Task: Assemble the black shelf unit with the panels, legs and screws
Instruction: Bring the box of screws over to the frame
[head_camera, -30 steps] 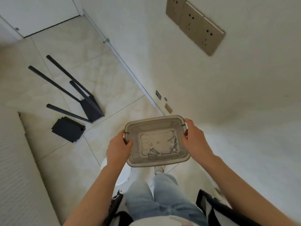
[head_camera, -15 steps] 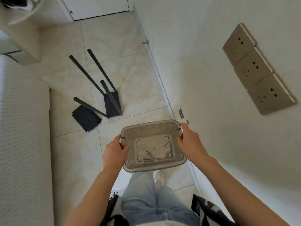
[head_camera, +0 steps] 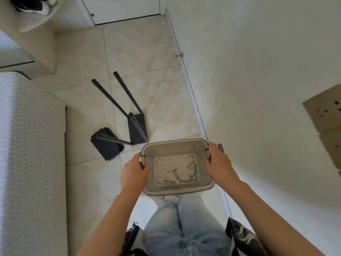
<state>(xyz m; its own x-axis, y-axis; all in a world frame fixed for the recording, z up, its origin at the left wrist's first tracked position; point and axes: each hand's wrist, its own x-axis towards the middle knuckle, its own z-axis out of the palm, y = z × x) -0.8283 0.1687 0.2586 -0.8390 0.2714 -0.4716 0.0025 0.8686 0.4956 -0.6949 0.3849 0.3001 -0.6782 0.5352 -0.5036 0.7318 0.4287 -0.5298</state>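
I carry a translucent grey plastic bin [head_camera: 174, 145] in front of me above the floor. My left hand [head_camera: 133, 171] grips its left rim and my right hand [head_camera: 218, 164] grips its right rim. Several silver screws [head_camera: 175, 175] and washers lie loose on the bin's bottom. On the tiled floor ahead stands a black shelf panel [head_camera: 137, 128] with long black legs [head_camera: 108, 97] sticking out from it. A second black panel [head_camera: 105, 145] lies flat to its left, partly under one leg.
A white wall [head_camera: 258, 89] runs close along my right, with beige wall sockets [head_camera: 324, 111] at the right edge. A white textured bed or sofa [head_camera: 27, 154] fills the left. A white door [head_camera: 121, 8] and a cabinet [head_camera: 27, 52] stand at the far end.
The view has swung left and downward: the black shelf parts now sit nearer the bin and the wall sockets have slid to the right edge. Both hands keep holding the bin.
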